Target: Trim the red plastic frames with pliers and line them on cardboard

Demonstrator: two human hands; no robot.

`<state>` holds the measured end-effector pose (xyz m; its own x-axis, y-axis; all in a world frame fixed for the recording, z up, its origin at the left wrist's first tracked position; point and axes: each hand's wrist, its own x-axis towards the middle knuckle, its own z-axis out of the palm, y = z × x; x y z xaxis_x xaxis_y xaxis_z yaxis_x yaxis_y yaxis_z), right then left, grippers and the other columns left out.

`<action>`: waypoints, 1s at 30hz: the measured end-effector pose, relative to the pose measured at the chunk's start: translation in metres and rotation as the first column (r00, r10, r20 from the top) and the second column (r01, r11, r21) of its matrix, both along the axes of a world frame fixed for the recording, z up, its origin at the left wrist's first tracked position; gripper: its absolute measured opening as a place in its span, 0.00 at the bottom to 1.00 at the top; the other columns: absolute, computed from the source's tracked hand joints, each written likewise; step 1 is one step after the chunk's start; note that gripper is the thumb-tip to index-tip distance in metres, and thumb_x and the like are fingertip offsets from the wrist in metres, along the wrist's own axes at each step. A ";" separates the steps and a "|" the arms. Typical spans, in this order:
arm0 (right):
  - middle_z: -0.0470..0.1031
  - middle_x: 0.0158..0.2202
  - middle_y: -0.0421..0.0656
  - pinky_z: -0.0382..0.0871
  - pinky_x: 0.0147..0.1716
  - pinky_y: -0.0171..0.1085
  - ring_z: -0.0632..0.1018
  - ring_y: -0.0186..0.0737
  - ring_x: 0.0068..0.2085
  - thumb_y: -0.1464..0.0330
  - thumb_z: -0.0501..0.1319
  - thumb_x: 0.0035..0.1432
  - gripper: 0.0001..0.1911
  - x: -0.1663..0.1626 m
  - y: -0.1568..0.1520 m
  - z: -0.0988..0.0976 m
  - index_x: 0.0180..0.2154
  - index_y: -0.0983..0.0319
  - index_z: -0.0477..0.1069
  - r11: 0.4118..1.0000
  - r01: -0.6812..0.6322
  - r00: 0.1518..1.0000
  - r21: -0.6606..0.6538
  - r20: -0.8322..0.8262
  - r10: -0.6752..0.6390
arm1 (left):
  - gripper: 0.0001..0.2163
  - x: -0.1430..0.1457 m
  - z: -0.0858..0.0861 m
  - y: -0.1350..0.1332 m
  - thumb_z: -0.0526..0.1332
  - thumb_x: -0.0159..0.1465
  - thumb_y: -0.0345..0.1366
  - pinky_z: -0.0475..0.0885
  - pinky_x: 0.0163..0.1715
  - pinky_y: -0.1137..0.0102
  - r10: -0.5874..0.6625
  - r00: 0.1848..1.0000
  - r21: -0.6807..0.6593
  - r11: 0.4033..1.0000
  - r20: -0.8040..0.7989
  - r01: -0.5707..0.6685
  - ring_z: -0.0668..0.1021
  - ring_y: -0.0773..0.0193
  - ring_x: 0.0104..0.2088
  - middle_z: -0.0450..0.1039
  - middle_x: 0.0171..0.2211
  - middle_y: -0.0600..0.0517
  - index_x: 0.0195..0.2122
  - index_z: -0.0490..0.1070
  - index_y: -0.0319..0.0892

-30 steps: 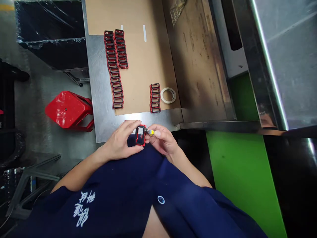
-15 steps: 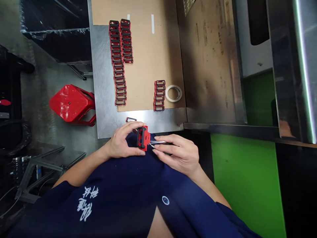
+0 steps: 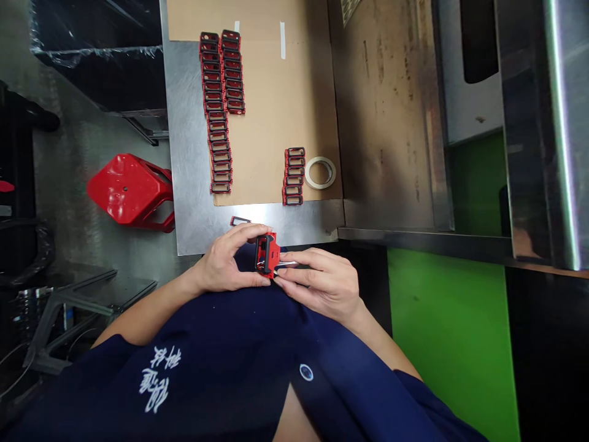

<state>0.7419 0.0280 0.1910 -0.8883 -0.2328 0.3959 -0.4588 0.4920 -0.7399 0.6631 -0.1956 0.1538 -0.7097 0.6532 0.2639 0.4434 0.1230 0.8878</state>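
Head view: the left hand (image 3: 225,265) is curled closed around a red-and-black rectangular frame (image 3: 274,254), fingers over its top edge and thumb along the lower edge. The right hand (image 3: 319,283) is partly closed, its fingers pinching slim metal tweezers (image 3: 288,264) whose tips reach into the frame's right side. Both hands are close together just past the table's near edge, above the navy work shirt (image 3: 221,350). A single loose frame (image 3: 240,221) lies on the bare steel table (image 3: 186,159) just beyond the left hand. Farther out, two long overlapping rows of similar frames (image 3: 214,110) and a shorter stack (image 3: 293,176) lie on a brown cardboard sheet (image 3: 269,141), with a roll of pale tape (image 3: 320,172) beside the stack. A red plastic stool (image 3: 126,190) stands on the floor left of the table.
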 end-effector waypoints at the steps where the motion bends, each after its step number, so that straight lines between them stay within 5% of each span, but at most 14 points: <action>1: 0.82 0.43 0.46 0.78 0.35 0.35 0.83 0.39 0.37 0.72 0.71 0.61 0.03 0.000 0.000 0.000 0.39 0.60 0.81 1.000 -0.005 1.000 0.003 0.001 0.005 | 0.37 0.000 0.000 0.000 0.74 0.55 0.50 0.76 0.58 0.54 -0.001 1.000 -0.003 1.000 0.000 0.001 0.79 0.51 0.56 0.77 0.55 0.40 0.63 0.66 0.43; 30: 0.81 0.44 0.43 0.79 0.37 0.32 0.83 0.36 0.38 0.71 0.64 0.68 0.07 0.001 -0.003 0.011 0.45 0.60 0.80 0.985 -0.056 0.998 0.165 -0.011 0.058 | 0.39 -0.001 0.003 -0.006 0.76 0.52 0.51 0.78 0.54 0.59 0.078 0.994 -0.034 0.996 -0.081 -0.081 0.81 0.53 0.51 0.78 0.51 0.42 0.62 0.68 0.44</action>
